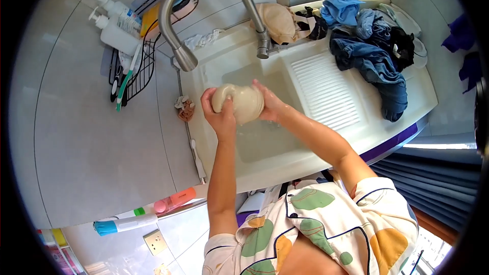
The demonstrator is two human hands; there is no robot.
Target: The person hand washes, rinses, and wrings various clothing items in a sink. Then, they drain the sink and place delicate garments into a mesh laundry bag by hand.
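Over the basin of a cream laundry sink [270, 170], both my hands hold up a wet, cream-coloured, rounded padded piece that looks like a folded bra [244, 106]. My left hand [220, 117] is closed round its left side, with the thumb pressed into the fold. On the other side, my right hand [270, 103] grips the right edge, its fingers partly hidden behind the fabric. Water stands in the basin below. The curved metal faucet [186, 57] arches above and to the left of my hands, apart from them.
A ribbed washboard [326, 89] is moulded into the sink at right. Jeans [372, 66], a blue cloth [341, 9] and a beige bra [275, 20] lie along the sink's rim. A wire rack [145, 63] with pump bottles [118, 33] hangs at left.
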